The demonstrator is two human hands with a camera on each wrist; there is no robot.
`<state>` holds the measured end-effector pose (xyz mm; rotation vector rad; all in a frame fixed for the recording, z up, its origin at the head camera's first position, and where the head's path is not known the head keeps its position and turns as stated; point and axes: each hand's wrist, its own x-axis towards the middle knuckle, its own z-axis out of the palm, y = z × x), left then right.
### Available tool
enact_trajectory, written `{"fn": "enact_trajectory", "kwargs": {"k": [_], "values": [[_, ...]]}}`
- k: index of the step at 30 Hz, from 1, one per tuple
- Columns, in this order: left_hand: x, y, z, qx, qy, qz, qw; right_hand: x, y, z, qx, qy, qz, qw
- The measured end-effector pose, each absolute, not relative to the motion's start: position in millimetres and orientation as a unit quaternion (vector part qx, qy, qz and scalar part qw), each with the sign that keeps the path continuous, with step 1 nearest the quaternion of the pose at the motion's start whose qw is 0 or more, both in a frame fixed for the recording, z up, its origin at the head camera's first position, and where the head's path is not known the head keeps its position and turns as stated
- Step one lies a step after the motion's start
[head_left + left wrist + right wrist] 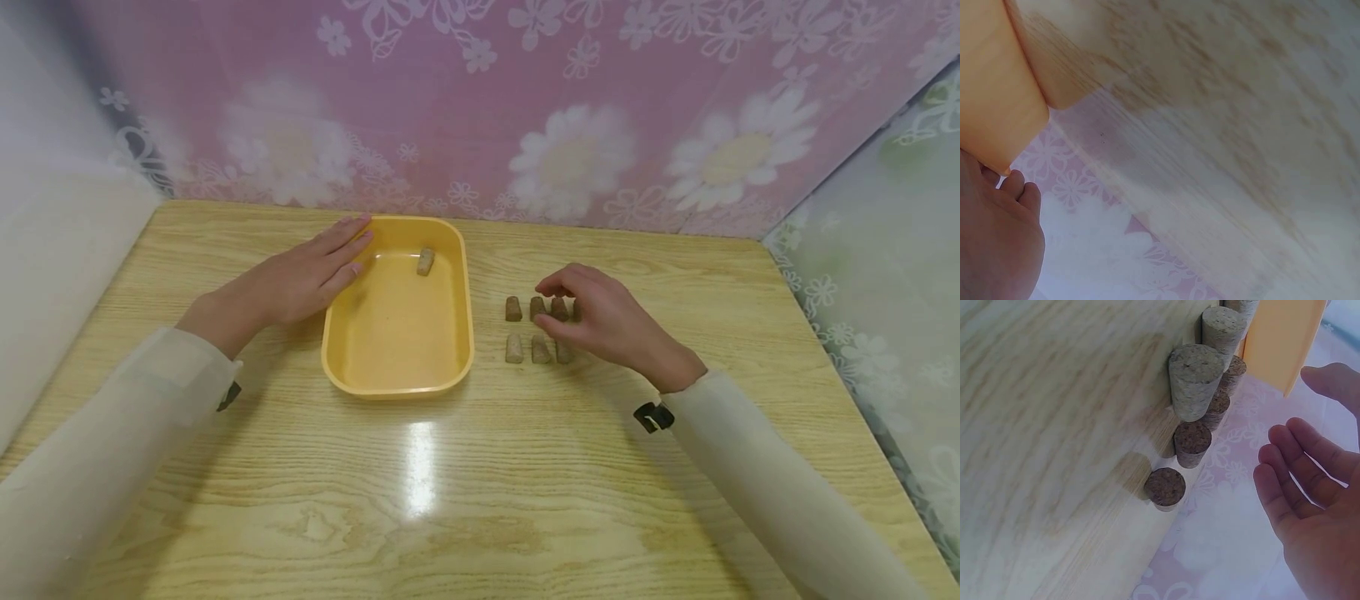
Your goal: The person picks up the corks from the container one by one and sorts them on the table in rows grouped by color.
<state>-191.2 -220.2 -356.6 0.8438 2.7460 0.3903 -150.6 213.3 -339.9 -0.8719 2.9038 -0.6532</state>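
My left hand lies over the left rim of a yellow plastic tray, fingers extended and touching its far left corner. Inside the tray, toward the back, is a single light cork stopper. To the right of the tray, tapered cork stoppers stand in two rows: several dark brown ones behind, three paler ones in front. My right hand hovers over the right end of these rows and hides part of them. Its thumb and fingers are spread apart with nothing between them, as the right wrist view shows.
A light wood-grain table carries everything. Behind it rises a pink flowered sheet. A white wall borders the left side and a pale flowered sheet the right.
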Motion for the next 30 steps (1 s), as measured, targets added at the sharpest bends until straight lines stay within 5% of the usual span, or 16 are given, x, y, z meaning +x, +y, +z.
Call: {"fn": "enact_trajectory", "kwargs": {"k": [30], "values": [[-191,-219,-357,0.287,0.941,0.131,0.125,-167,187,-332,-0.287,0.931,-0.222,0.030]]}}
